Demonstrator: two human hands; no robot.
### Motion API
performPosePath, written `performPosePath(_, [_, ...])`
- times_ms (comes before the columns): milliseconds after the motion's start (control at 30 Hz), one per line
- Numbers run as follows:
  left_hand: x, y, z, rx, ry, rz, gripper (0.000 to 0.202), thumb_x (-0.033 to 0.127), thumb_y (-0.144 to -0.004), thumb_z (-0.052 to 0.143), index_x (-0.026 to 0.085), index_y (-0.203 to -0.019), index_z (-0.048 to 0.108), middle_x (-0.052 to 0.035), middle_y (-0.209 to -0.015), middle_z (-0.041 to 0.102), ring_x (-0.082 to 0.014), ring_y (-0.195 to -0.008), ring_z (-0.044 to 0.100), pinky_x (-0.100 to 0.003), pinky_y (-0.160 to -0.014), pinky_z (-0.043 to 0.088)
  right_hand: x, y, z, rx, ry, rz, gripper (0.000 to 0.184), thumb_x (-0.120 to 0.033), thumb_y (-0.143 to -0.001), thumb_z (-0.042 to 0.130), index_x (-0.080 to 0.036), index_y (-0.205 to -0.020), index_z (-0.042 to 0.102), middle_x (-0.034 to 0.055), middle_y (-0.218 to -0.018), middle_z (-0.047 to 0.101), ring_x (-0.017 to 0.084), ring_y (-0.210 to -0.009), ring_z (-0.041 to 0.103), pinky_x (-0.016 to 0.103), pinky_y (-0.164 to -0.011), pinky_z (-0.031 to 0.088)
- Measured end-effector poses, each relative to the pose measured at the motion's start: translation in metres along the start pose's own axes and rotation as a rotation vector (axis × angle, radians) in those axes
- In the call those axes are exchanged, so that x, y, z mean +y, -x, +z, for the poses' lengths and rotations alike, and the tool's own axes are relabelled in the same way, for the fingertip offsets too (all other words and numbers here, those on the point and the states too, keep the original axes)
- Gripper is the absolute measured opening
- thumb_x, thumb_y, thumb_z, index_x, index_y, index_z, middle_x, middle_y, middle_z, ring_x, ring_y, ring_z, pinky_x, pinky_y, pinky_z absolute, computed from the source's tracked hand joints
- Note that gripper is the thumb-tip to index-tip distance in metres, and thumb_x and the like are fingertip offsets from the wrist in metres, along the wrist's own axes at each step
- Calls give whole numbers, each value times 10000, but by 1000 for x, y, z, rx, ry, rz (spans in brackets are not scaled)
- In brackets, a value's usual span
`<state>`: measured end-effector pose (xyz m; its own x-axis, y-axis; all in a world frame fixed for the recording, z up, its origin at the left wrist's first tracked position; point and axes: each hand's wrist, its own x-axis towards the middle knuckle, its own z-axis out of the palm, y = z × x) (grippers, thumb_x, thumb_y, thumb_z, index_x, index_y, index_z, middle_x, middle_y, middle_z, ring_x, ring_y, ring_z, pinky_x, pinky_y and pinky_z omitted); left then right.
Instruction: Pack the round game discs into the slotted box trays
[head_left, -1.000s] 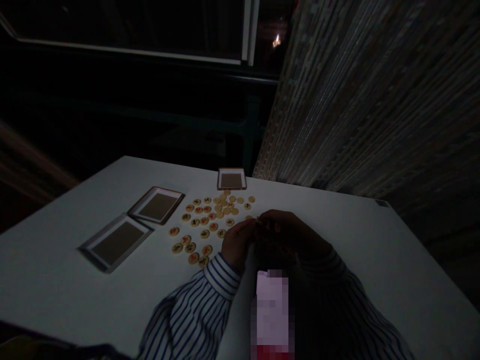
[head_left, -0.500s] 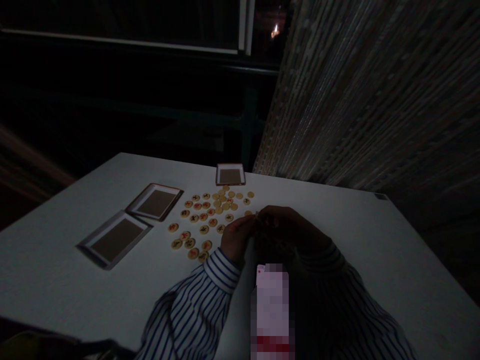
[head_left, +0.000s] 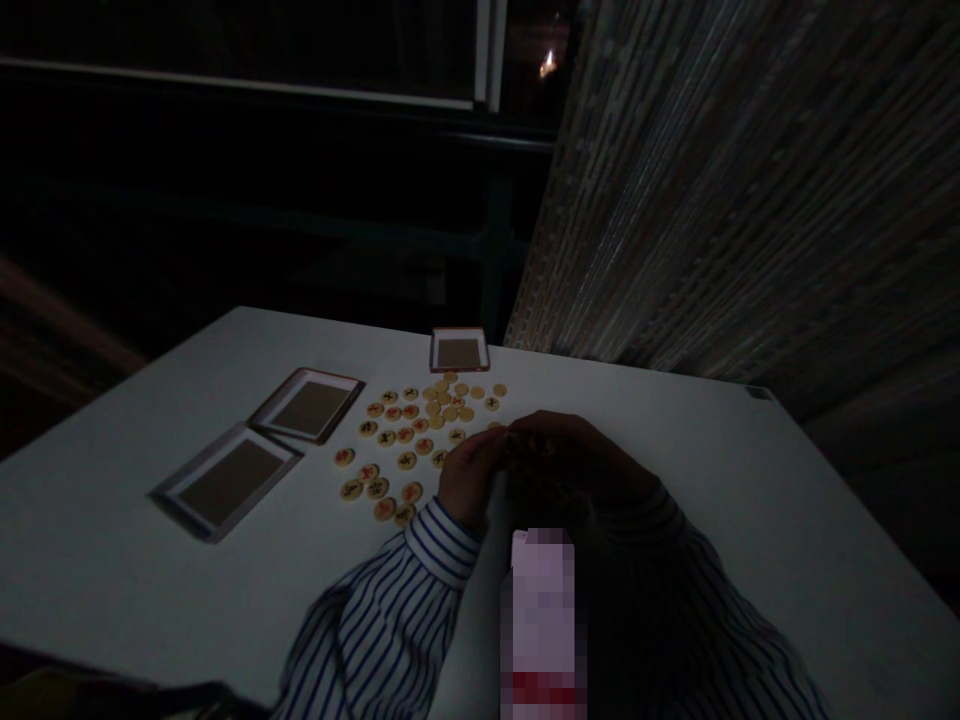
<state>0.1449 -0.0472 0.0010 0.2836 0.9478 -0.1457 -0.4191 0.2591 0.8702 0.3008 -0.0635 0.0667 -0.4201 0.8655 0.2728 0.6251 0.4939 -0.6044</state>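
Note:
Several round tan game discs [head_left: 409,435] with red or black marks lie scattered on a white table [head_left: 112,560] in dim light. My left hand [head_left: 469,480] and my right hand [head_left: 581,460] are brought together just right of the discs, fingers curled toward each other. They seem closed on something small between them, which the darkness hides. Both wrists wear blue-and-white striped cuffs.
Two flat rectangular trays, one [head_left: 225,482] nearer and one [head_left: 309,405] behind it, lie left of the discs. A smaller square tray [head_left: 459,352] sits at the far table edge. A woven blind hangs on the right. A blurred-out pale tag hangs below my hands.
My hands stay together in nearly the same place. The view has shifted slightly, nothing else has moved.

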Motion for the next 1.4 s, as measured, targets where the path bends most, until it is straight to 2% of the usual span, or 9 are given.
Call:
performPosePath(100, [1,0,1,97,-20,-23,284,326,-627,700,164,-860,685,-60,-860,704,-195,-821,641,-345,-814,481,0,-1,0,4,32,0,241,-243,-774,547,-156,-993,601,81,-938,650,166,-848,597,289,-763,471])
performPosePath(200, [3,1,3,113,-57,-18,237,325,-597,712,182,-785,697,-41,-778,706,-183,-756,641,-322,-755,493,1,-2,1,17,77,24,185,-243,-785,535,-152,-926,613,79,-877,651,164,-797,598,286,-722,476])
performPosePath(500, [2,0,1,99,-20,-16,234,308,-592,714,169,-779,701,-32,-771,704,-160,-741,630,-290,-744,480,2,-2,2,27,-10,-11,206,-222,-828,457,-150,-932,619,83,-873,667,164,-797,614,304,-736,483])
performPosePath(633, [-1,-1,0,92,27,-18,250,320,-604,705,159,-795,694,-41,-792,703,-156,-735,629,-288,-734,478,0,-3,3,-1,57,-24,215,-248,-810,514,-146,-962,627,98,-931,666,175,-838,610,304,-760,478])
performPosePath(800, [2,0,-1,106,-74,9,265,330,-605,703,147,-797,690,-49,-788,701,-156,-731,624,-282,-724,475,4,-5,4,-27,187,-50,202,-272,-810,526,-144,-911,646,99,-877,662,181,-800,600,308,-722,478])
performPosePath(933, [8,2,2,145,-186,36,265,343,-603,694,138,-771,689,-48,-737,694,-157,-684,619,-281,-679,481,3,-5,5,-27,207,-73,177,-259,-818,513,-164,-881,649,79,-844,662,168,-784,598,286,-712,470])
performPosePath(1067, [11,3,4,167,-196,42,219,317,-602,684,148,-742,682,-42,-712,690,-158,-674,624,-278,-657,490,-1,-5,4,-44,238,-80,170,-247,-806,531,-155,-893,645,84,-864,662,167,-798,598,274,-721,464])
performPosePath(1233, [13,2,4,238,-267,104,174,306,-640,646,156,-722,673,-55,-735,693,-158,-678,626,-284,-661,496,8,-4,-5,-87,386,26,201,-207,-780,543,-131,-943,633,99,-906,659,173,-818,595,288,-736,458])
performPosePath(1400, [14,1,1,261,-288,115,232,337,-633,643,135,-744,662,-48,-711,681,-147,-632,616,-282,-637,488,21,-2,-9,-121,466,107,238,-227,-754,568,-146,-969,630,100,-960,656,180,-842,595,290,-755,443])
